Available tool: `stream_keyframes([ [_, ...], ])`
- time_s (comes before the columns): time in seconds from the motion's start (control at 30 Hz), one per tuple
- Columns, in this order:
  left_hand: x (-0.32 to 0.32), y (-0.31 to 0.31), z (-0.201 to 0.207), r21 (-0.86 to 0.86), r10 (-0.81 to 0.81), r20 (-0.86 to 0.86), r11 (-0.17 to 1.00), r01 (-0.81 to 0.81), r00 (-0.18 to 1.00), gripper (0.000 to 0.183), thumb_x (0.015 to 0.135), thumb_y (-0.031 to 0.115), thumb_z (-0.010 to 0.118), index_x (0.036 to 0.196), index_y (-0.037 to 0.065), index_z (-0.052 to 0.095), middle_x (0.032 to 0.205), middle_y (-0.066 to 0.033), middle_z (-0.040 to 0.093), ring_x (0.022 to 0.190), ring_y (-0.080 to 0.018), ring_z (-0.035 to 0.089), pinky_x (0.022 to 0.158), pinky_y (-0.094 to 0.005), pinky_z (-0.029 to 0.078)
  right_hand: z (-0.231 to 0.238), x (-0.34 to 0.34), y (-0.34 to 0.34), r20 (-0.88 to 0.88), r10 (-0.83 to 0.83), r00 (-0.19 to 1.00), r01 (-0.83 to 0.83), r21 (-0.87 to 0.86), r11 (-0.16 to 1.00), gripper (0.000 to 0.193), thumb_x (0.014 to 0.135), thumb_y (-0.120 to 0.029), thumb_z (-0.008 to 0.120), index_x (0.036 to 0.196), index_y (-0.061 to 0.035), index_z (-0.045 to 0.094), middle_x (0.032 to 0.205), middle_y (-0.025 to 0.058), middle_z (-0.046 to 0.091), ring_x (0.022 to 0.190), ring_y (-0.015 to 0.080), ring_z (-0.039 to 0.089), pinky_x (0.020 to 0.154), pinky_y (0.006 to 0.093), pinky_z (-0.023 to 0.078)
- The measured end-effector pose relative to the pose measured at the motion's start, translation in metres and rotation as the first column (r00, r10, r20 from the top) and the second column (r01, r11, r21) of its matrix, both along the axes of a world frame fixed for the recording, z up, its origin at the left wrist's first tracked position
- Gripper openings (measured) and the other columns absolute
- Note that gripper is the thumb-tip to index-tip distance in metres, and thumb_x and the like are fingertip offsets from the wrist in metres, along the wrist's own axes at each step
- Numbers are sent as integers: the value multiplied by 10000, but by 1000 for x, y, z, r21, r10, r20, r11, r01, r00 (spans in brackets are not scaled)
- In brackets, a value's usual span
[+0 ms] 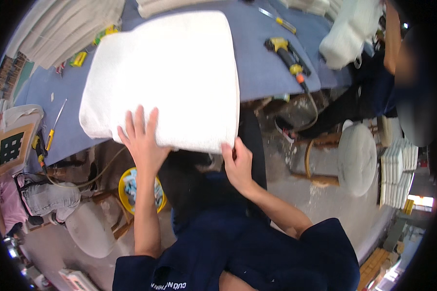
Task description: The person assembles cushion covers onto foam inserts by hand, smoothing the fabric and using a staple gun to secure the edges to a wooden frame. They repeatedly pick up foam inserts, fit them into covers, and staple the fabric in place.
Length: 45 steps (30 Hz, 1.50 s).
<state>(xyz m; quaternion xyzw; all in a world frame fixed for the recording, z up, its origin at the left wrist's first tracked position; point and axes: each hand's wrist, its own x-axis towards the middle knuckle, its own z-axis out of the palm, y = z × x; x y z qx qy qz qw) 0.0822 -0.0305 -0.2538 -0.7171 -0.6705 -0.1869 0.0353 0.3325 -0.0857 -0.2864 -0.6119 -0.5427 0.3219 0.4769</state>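
Note:
A large white fabric-covered cushion (175, 72) lies on the blue-grey covered table (257, 68), its near edge reaching over the table's front edge toward me. My left hand (144, 138) rests on the cushion's near left part with its fingers spread. At the near right corner my right hand (239, 162) pinches the cushion's edge between thumb and fingers. The underside of the cushion is hidden.
A yellow-black pneumatic stapler (289, 58) with a hose lies right of the cushion. Screwdrivers (55, 126) lie at left and far right. A yellow bucket of scraps (131, 186) and round stools (357, 157) stand below. Co-workers (388, 82) are at both sides.

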Motion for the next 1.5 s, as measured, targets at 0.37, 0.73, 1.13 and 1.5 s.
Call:
stream_keyframes([
  [0.37, -50, -18, -18, 214, -152, -54, 963, 161, 987, 899, 637, 281, 967, 1483, 225, 670, 1700, -139, 443, 1590, -432, 330, 1287, -688, 169, -17, -9, 38, -234, 28, 972, -34, -22, 999, 252, 1002, -200, 735, 998, 51, 736, 731, 115, 710, 666, 91, 601, 607, 337, 496],
  [0.73, -244, -140, -1, 64, 342, 685, 851, -521, 644, 445, 1162, 251, 525, 1515, -17, 563, 1541, -160, 576, 1362, -266, 579, 1189, -398, 429, 131, -107, 41, 88, 895, 438, -832, 416, 367, 289, 913, -317, 784, 1054, -69, 738, 1157, 119, 714, 1142, 352, 669, 983, 530, 525],
  [1.13, -99, -138, -55, -355, 222, 881, 894, -274, -418, 1006, 1008, 847, 451, 1724, 155, 311, 1762, -116, 346, 1582, -365, 377, 1284, -573, 306, 22, 39, 259, 178, 153, 972, -135, -113, 984, 551, 947, -523, 751, 1228, -59, 651, 1140, 196, 777, 1097, 411, 730, 930, 488, 542],
  [1.5, -246, -43, -2, -249, 290, 571, 953, -175, 768, 663, 1155, 410, 489, 1706, 63, 362, 1726, -212, 404, 1573, -367, 417, 1300, -415, 306, -72, 79, 68, -791, -277, 546, -344, -513, 787, 522, 1109, -586, 527, 1226, -103, 686, 1061, 48, 705, 1001, 199, 672, 903, 443, 545],
])
